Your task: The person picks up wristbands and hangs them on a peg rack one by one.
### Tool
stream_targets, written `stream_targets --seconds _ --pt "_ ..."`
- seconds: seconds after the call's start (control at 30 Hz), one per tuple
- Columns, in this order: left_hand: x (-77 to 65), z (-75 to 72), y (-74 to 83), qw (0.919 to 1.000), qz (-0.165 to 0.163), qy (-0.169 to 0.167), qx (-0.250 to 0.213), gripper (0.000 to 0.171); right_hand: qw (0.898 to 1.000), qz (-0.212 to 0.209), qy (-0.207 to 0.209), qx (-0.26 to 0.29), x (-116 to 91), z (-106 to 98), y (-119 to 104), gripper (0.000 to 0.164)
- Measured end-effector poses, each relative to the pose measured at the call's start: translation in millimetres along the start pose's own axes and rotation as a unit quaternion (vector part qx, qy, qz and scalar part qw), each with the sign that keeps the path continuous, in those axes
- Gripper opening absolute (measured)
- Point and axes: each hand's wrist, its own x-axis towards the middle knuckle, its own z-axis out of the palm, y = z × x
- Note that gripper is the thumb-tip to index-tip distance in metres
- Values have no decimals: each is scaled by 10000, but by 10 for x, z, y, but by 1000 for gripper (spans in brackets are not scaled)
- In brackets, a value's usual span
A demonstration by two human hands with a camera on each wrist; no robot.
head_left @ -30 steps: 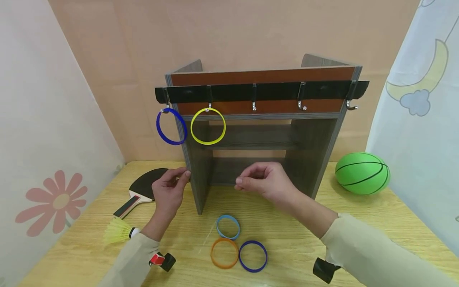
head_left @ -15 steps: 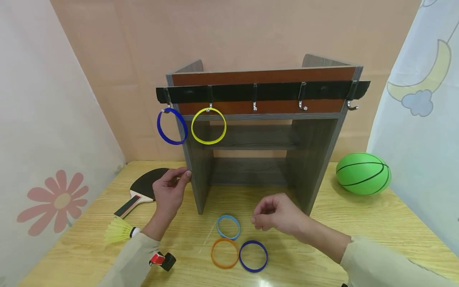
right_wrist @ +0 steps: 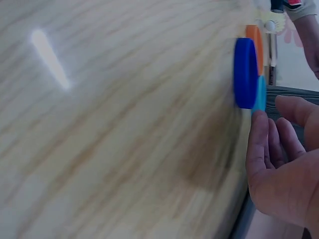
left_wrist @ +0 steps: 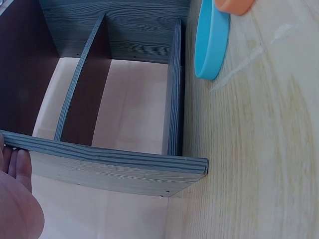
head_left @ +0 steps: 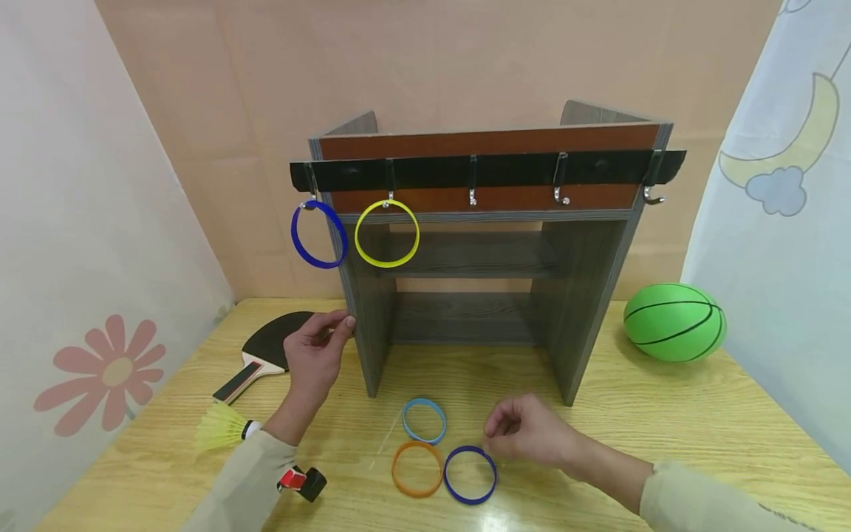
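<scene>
My left hand pinches the front edge of the left side panel of the grey wooden shelf; the left wrist view has its fingers behind that panel. My right hand is just right of a dark blue wristband on the table, its fingers loosely bent and holding nothing. In the right wrist view a gap parts thumb from fingers. An orange wristband and a light blue wristband lie beside the dark blue one. From hooks hang a blue wristband and a yellow wristband.
A black strip with several metal hooks crosses the shelf's front. Left on the table lie a table tennis bat and a yellow shuttlecock. A green ball sits at the right.
My right hand has come down from in front of the shelf to beside the dark blue wristband on the table. The left hand has kept its place on the side panel.
</scene>
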Motion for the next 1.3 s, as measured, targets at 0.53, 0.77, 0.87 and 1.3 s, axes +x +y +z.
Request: stream_targets --seconds 0.53,0.77,0.87,1.3 --pt "-2 13 55 9998 -86 -7 191 10 9993 214 -191 255 -7 93 154 15" --pt "0 7 25 9999 21 12 120 9 9992 353 -207 -46 12 118 107 16" --pt "-16 -24 -88 10000 16 30 9 9 9992 343 -179 -112 13 127 103 15" --pt "7 22 58 9999 -3 25 161 9 9986 153 -171 -467 20 139 120 13"
